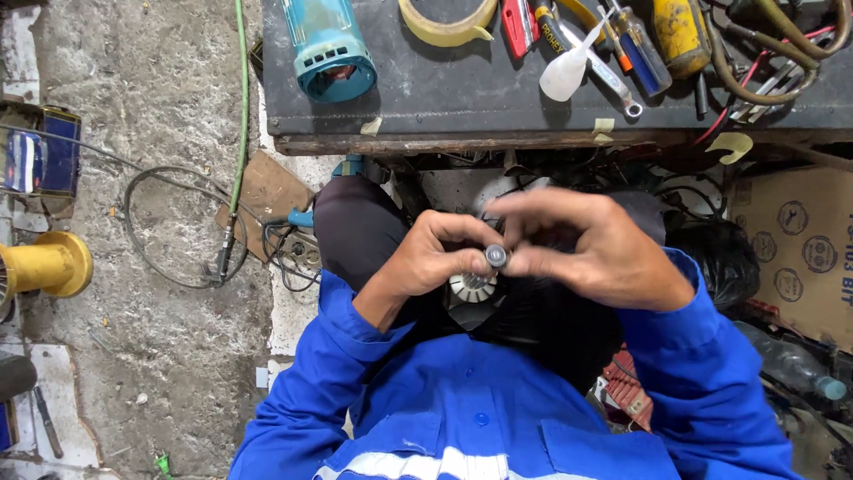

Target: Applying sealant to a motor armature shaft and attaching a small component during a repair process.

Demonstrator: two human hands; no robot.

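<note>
1. Rough concrete floor (169, 293) below, dark work surface (462, 102) above, lap in between.
2. Left hand (435, 258): fingers (458, 233) curled tight around white fan-bladed rotor part (472, 286), held over lap, well below surface edge.
3. Right hand (591, 244): thumb and forefinger pinched on small grey metal bearing (496, 256) at shaft tip, just above white fan; remaining fingers spread loose.
4. Judged step: seating or pulling bearing at shaft end; direction not determinable.
5. Next move, as judgement: needs straight axial pressure or pull, left grip steady, no tilt on shaft.
6. Blue work-jacket sleeves (711, 356) framing both hands.
7. On surface: teal motor housing (327, 49), tape roll (447, 22), red cutter (516, 25), blue-handled screwdriver (641, 52), spanner (613, 84), white squeeze bottle (565, 69).
8. Periphery: green hose (242, 107), black cable loop (169, 231), yellow tool (44, 265) at left; cardboard box (791, 249) and plastic bottle (791, 364) at right.
</note>
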